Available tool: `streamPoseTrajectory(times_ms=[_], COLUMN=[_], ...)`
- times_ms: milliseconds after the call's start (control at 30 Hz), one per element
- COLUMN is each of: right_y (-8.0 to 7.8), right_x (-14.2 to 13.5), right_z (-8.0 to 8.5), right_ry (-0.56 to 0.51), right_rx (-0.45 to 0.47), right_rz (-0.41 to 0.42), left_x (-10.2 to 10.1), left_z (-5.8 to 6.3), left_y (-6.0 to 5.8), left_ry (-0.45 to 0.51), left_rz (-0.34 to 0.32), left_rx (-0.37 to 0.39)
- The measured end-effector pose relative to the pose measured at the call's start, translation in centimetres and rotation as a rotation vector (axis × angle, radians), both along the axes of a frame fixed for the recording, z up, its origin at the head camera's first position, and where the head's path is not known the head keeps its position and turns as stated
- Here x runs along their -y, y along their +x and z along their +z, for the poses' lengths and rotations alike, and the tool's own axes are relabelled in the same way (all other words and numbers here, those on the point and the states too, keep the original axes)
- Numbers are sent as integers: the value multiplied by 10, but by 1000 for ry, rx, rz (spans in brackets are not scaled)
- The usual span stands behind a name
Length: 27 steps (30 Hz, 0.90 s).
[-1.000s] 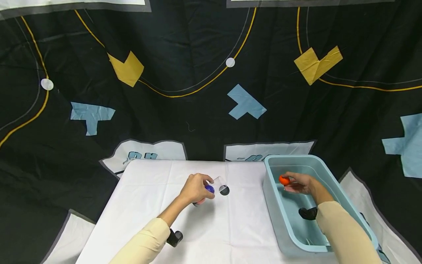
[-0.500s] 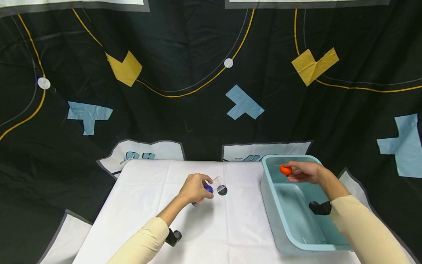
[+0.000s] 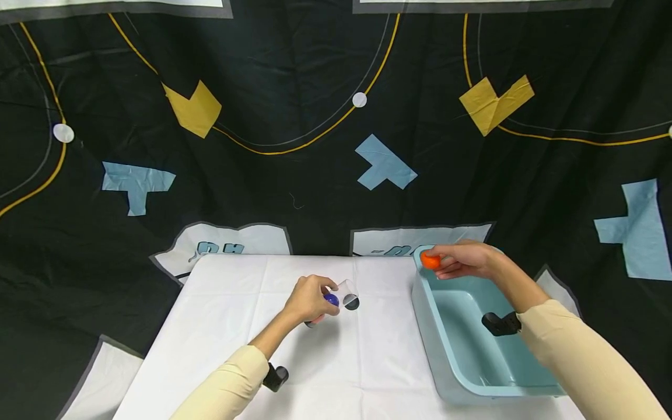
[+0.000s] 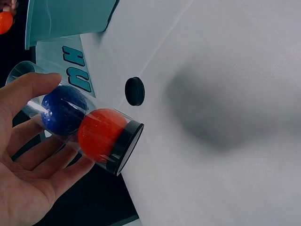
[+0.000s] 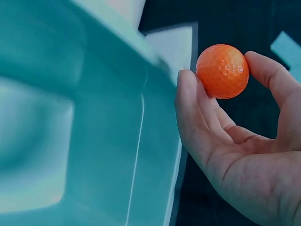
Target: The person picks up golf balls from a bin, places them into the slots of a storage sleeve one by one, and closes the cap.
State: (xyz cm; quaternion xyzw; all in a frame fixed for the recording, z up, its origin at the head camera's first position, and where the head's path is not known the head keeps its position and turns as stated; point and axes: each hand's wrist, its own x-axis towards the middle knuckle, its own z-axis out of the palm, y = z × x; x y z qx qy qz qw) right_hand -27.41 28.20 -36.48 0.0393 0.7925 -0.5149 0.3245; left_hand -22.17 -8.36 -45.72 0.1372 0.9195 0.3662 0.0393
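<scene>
My left hand (image 3: 310,300) grips a clear plastic tube (image 4: 21,70) above the white table, its open end tilted up toward the right. Inside the tube are a blue ball (image 4: 64,109) and a red-orange ball (image 4: 102,134), the latter against the black cap (image 4: 126,148) at the lower end. On the table by the tube lies a loose black cap (image 4: 135,91). My right hand (image 3: 467,261) pinches an orange golf ball (image 5: 222,71) between thumb and fingertips, over the far left corner of the light-blue bin (image 3: 446,344).
The bin stands on the right side of the white table (image 3: 231,326), and its inner floor (image 3: 488,344) shows. A black cloth (image 3: 283,192) with tape marks hangs behind the table. Dark wrist mounts (image 3: 275,378) sit under both forearms.
My right hand has risen out of the bin with the orange golf ball and moved up and left toward its far rim. The left hand and tube stay nearly still.
</scene>
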Motion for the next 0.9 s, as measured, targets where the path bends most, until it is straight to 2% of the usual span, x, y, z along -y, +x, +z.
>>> streamPoseTrajectory(times_ms=[167,567,900], right_y=[0,3,8], right_x=[26,92,122], right_z=[-3,-22,-36], right_ry=[25,97,81], right_rx=[-25,-40,-41], right_rz=[9,19,36], left_x=[-2,-3,-6], left_z=[0,2,1], left_y=[-1,1,1], left_ry=[-2,17,17], left_rz=[-3,-14,-13], left_rx=[-6,-3,2])
